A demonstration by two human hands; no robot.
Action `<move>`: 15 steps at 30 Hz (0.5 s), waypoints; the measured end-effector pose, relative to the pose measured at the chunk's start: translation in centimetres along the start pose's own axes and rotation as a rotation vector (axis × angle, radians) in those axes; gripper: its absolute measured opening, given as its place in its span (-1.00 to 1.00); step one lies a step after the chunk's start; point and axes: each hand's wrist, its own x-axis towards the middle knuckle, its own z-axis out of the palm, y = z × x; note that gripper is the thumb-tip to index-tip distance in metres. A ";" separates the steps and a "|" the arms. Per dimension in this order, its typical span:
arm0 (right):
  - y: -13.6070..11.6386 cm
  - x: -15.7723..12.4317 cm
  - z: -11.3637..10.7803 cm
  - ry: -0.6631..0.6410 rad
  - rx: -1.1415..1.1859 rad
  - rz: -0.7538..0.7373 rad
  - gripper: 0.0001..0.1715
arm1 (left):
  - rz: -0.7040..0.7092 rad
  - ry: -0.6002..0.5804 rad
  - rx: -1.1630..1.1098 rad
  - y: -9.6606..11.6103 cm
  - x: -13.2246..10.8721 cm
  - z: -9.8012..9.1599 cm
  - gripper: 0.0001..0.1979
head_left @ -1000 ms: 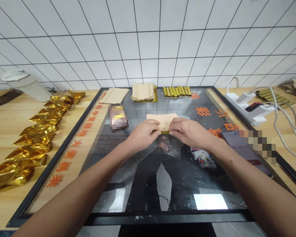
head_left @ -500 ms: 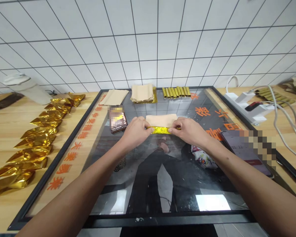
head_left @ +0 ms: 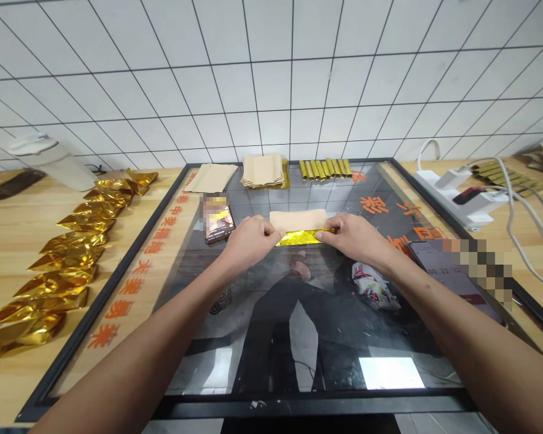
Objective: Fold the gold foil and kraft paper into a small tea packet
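Note:
A sheet of gold-foil paper lies on the glass top in front of me. Its tan side shows at the far part, and its near edge is turned up into a shiny gold band. My left hand pinches the left end of that band between thumb and fingers. At the right end, the thumb and fingers of my right hand are closed on the same sheet. Both ends of the band are partly covered by my fingers.
Behind the sheet are a stack of tan paper, loose tan paper and several gold rolls. A small box sits left, a phone right. Folded gold foil pieces line the left; a power strip stands right.
Both hands keep hold of the sheet at nearly the same spot. My right thumb has shifted slightly right along the gold band, and more of the band shows. The view has moved a little.

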 end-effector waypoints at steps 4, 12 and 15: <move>-0.3 -0.1 0.1 0.005 -0.058 0.042 -0.66 | 0.011 -0.022 0.053 0.2 0.0 -0.1 -0.64; -0.8 -0.3 0.1 0.017 -0.118 0.108 -0.67 | -0.021 -0.052 0.072 0.5 -0.1 -0.6 -0.62; -1.0 -0.3 0.0 0.012 -0.130 0.124 -0.66 | -0.054 -0.037 0.086 0.5 -0.1 -0.5 -0.62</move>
